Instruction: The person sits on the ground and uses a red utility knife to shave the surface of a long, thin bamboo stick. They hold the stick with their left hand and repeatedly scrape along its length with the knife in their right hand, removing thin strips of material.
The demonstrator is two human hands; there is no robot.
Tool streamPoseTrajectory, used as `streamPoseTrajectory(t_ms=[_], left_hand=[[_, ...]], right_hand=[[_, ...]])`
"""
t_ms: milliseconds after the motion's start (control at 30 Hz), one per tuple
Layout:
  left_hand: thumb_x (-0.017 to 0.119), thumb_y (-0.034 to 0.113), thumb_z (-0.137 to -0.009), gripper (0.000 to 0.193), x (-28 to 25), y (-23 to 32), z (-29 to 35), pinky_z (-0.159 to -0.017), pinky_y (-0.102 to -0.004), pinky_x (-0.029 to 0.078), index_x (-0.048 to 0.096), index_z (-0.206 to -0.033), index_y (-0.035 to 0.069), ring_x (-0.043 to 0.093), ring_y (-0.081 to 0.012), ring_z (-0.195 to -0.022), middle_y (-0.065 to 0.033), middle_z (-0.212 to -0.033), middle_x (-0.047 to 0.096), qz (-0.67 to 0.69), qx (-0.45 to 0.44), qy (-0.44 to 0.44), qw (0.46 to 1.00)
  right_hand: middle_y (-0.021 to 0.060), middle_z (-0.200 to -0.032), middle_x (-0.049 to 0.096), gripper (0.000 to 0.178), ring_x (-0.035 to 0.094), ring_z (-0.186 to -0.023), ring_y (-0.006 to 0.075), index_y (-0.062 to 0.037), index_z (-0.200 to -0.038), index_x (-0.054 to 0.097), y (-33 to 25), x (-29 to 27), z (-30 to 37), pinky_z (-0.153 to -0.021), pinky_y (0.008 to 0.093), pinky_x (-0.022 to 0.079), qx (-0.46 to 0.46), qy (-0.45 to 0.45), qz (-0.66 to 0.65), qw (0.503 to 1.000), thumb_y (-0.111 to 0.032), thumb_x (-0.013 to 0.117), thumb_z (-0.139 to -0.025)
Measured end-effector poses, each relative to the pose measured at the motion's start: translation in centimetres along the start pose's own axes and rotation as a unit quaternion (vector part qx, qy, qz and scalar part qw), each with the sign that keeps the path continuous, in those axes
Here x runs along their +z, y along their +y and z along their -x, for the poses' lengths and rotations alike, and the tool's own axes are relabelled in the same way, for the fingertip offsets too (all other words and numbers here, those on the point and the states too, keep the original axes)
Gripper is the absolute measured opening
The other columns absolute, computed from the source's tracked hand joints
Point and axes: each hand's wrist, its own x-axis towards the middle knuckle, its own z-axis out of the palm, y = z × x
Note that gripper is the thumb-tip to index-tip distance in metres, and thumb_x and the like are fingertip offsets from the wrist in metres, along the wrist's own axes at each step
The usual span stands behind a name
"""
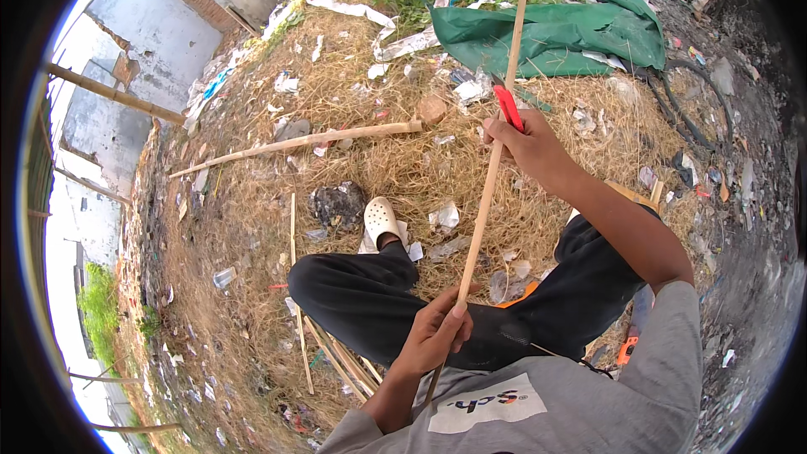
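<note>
The left hand (435,332) is closed around the lower part of a long, pale wooden strip (483,227), which slants up from it to the right hand (531,145) and on beyond. The right hand's fingers are curled around a red tool (508,109), set against the strip there. Left of and below the left hand lie more thin strips (340,361); a thicker pole (294,145) lies left of the right hand, and a green sheet (563,38) beyond it.

Smooth wooden strip (479,227), glossy red plastic-looking tool (508,109), creased plastic-looking green sheet (555,38), matt cloth trousers (353,286)
</note>
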Motion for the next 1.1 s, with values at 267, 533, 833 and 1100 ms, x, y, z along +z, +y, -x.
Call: streamPoseTrajectory(t_ms=[267,533,833,1100], left_hand=[[0.047,0.027,-0.105,0.035,-0.4,-0.7,-0.5,-0.047,-0.0201,0.025,0.053,-0.123,-0.002,0.032,-0.0007,-0.05,0.0079,-0.061,0.038,-0.003,-0.002,-0.001,1.0],[0.048,0.028,-0.105,0.033,-1.0,2.4,-4.1,-0.05,-0.0205,0.026,0.052,-0.122,0.001,0.032,-0.0011,-0.055,0.0087,-0.066,0.036,0.068,0.034,0.058,0.995],[0.046,0.026,-0.105,0.03,-0.6,1.5,-4.3,-0.051,-0.0188,0.028,0.054,-0.12,0.001,0.034,0.0006,-0.056,0.0086,-0.066,0.041,-0.109,0.1,0.109,0.983],[0.044,0.025,-0.105,0.03,-0.1,1.6,-3.9,-0.051,-0.0189,0.026,0.054,-0.122,0.001,0.032,0.0006,-0.058,0.0097,-0.067,0.039,-0.126,0.106,0.113,0.98]], right_hand=[[0.0005,-0.053,0.047,0.05,0.047,-0.047,0.0121,-0.0007,-0.076,0.065,-0.6,-0.3,-0.7,-0.047,0.0325,0.037,-0.025,0.046,0.104,0.993,-0.049,0.063,-0.089],[0.0097,-0.046,0.048,0.072,0.052,-0.043,0.0301,-0.0078,-0.057,0.056,-2.3,2.8,5.5,-0.047,0.0386,0.039,-0.249,-0.086,0.485,0.834,-0.078,0.062,-0.073],[0.0071,-0.042,0.045,0.076,0.049,-0.038,0.0262,-0.0094,-0.049,0.05,-1.5,3.4,5.4,-0.045,0.0375,0.038,-0.308,-0.09,0.528,0.787,-0.082,0.062,-0.068],[0.0071,-0.042,0.046,0.077,0.051,-0.039,0.0255,-0.0094,-0.048,0.052,-1.3,3.3,5.7,-0.043,0.0372,0.038,-0.332,-0.069,0.537,0.772,-0.083,0.061,-0.067]])
